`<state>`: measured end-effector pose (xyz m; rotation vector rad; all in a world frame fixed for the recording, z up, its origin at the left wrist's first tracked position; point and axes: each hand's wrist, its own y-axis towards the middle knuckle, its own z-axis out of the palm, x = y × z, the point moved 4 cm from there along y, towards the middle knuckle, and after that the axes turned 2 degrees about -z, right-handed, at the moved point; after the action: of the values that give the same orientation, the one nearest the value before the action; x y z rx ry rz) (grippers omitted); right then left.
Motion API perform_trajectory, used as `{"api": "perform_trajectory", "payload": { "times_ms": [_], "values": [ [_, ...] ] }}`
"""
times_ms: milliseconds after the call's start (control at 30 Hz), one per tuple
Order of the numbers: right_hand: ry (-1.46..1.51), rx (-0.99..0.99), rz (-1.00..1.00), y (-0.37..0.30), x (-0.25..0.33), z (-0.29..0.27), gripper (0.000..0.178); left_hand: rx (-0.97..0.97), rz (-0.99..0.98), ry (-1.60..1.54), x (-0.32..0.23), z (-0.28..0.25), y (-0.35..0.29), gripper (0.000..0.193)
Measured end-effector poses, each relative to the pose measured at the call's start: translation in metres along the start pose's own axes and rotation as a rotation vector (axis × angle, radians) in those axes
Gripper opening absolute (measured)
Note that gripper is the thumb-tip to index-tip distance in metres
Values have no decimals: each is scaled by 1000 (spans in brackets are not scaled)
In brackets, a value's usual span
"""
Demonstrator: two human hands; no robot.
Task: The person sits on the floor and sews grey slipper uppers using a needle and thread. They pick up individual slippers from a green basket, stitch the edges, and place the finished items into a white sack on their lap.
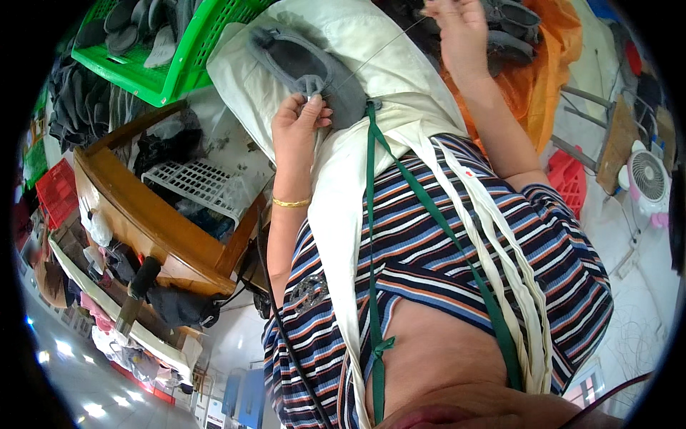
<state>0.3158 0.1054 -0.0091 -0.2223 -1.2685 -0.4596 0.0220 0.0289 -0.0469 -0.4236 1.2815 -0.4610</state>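
A grey slip-on shoe with a small bow on it lies across the cream cloth on my lap. My left hand is closed on the shoe, thumb and fingers pinching it at the bow. A thin dark thread runs taut from the shoe up to my raised right hand at the top edge. That hand's fingers are pinched together on the thread; whether they also hold a needle is too small to tell.
Left stands a green crate of grey shoe pieces, above a wooden bench and a white plastic basket. More dark shoes lie on an orange sack at right. Beyond are a red stool and a fan.
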Motion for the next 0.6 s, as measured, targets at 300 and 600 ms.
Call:
{"api": "perform_trajectory", "payload": {
  "times_ms": [300,600],
  "values": [
    [-394,887,370,-91,-15,64,17,153,-205,-494,2,7,-11,21],
    [-614,996,123,-96,-11,77,22,105,-246,-510,2,9,-14,23]
  ]
}}
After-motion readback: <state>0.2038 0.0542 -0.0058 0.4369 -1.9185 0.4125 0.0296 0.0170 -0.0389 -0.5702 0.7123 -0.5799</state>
